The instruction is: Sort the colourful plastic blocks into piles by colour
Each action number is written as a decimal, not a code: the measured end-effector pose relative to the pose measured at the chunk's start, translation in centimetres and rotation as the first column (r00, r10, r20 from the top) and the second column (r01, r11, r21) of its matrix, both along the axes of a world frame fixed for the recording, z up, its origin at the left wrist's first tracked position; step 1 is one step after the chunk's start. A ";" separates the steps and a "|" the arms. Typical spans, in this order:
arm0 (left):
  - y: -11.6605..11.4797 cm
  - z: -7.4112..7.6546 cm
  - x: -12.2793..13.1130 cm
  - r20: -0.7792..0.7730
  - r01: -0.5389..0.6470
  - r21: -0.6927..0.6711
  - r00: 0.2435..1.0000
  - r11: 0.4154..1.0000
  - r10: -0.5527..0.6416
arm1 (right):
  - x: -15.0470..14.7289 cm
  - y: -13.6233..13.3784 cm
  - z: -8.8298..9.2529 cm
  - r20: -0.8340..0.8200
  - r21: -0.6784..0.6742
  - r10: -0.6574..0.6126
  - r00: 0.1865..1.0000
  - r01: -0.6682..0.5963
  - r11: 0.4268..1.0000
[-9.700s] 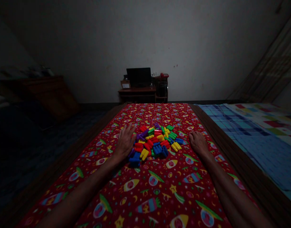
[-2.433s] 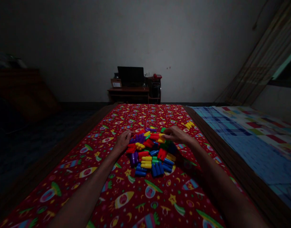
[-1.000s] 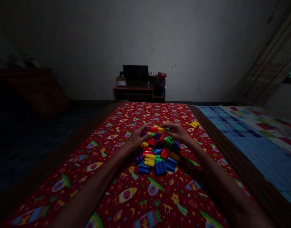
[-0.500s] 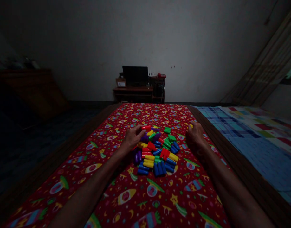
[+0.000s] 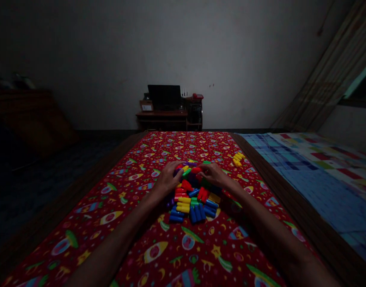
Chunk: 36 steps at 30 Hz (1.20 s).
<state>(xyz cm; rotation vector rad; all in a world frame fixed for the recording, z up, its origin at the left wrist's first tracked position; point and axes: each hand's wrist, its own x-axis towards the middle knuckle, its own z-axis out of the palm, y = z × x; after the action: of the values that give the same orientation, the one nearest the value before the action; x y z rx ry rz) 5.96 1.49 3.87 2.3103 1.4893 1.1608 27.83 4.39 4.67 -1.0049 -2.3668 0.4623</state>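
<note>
A loose heap of plastic building blocks, each shaped like joined tubes, lies on the red patterned cloth [image 5: 159, 249]. My left hand [image 5: 167, 179] is at the heap's upper left, its fingers curled round a red block [image 5: 180, 166] that is mostly hidden. On the other side, my right hand [image 5: 215, 175] pinches another red block [image 5: 196, 170] at the heap's top. Between the fingertips lie a green block [image 5: 186, 173] and a purple block [image 5: 189, 164]. Nearer me are yellow blocks [image 5: 183, 205] and blue blocks [image 5: 197, 214].
Apart from the heap, a few yellow blocks [image 5: 238, 159] lie together near the cloth's right edge. A plaid blanket [image 5: 278, 167] spreads to the right. Against the far wall stands a desk [image 5: 162, 114] with a monitor [image 5: 164, 97]. A wooden cabinet [image 5: 30, 119] is at the far left.
My right hand has let go of the yellow blocks at the right and moved left to a red block in the heap. My left hand has come slightly lower. The view has shifted a little.
</note>
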 end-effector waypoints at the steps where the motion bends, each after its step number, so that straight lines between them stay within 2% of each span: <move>1: 0.5 -0.5 -0.3 -0.038 0.003 -0.006 0.999 1.000 -0.003 | 0.1 0.0 0.0 0.026 -0.027 0.060 0.998 -0.060 0.998; 3: 1.4 -1.4 -0.9 -0.112 0.045 -0.048 0.992 0.998 -0.051 | 0.1 -0.2 0.2 0.039 -0.070 0.190 0.981 -0.187 0.980; 5: 1.7 -1.7 -1.1 -0.163 0.083 -0.090 0.982 0.993 -0.097 | -0.1 -0.4 0.4 0.016 -0.073 0.225 0.974 -0.224 0.972; 7: 1.6 -1.4 -1.0 -0.183 0.093 -0.124 0.976 0.988 -0.115 | -0.2 -0.5 0.4 -0.011 -0.025 0.134 0.991 -0.134 0.991; 9: 1.2 -1.0 -0.7 -0.174 0.078 -0.169 0.979 0.982 -0.108 | -0.2 -0.4 0.2 -0.040 0.048 -0.023 0.999 0.024 0.999; 12: 0.7 -0.6 -0.2 -0.125 0.017 -0.224 0.991 0.974 -0.046 | -0.3 -0.1 -0.3 -0.130 0.112 -0.207 0.970 0.222 0.969; 14: 0.5 -0.6 0.1 -0.097 -0.007 -0.222 0.995 0.975 -0.015 | -0.6 0.0 -0.6 -0.206 0.130 -0.212 0.955 0.242 0.961; 16: 0.4 -0.8 0.4 -0.084 0.014 -0.193 0.996 0.981 -0.030 | -1.0 -0.1 -0.7 -0.232 0.138 -0.141 0.963 0.176 0.975; 18: 0.3 -0.9 0.6 -0.096 0.059 -0.168 0.992 0.984 -0.076 | -1.4 -0.4 -0.5 -0.173 0.094 -0.044 0.984 0.061 0.994; 20: 0.3 -0.8 0.8 -0.126 0.089 -0.164 0.986 0.982 -0.110 | -1.6 -0.8 0.1 -0.060 0.014 -0.002 0.998 0.003 1.000; 23: 0.2 -0.2 0.5 -0.159 0.082 -0.184 0.981 0.980 -0.112 | -1.7 -1.5 1.3 0.122 -0.056 -0.066 0.990 0.073 0.996; 27: 0.3 0.7 -0.2 -0.178 0.013 -0.174 0.983 0.985 -0.045 | -2.1 -1.8 2.1 0.286 -0.038 -0.142 0.948 0.159 0.987; 32: 0.5 0.6 -0.4 -0.219 -0.024 -0.159 0.976 0.987 -0.011 | -4.0 -1.6 0.0 0.393 0.104 -0.199 0.898 0.172 0.980; 36: 0.8 0.5 -0.8 -0.253 -0.015 -0.184 0.967 0.983 -0.033 | -4.4 -1.3 -1.3 0.307 0.194 -0.192 0.932 0.136 0.971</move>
<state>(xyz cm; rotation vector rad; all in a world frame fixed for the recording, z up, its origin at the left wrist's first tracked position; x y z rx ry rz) 5.17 2.30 4.37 2.4039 1.5900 0.7069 23.46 3.08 3.38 -1.2654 -2.5238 0.0281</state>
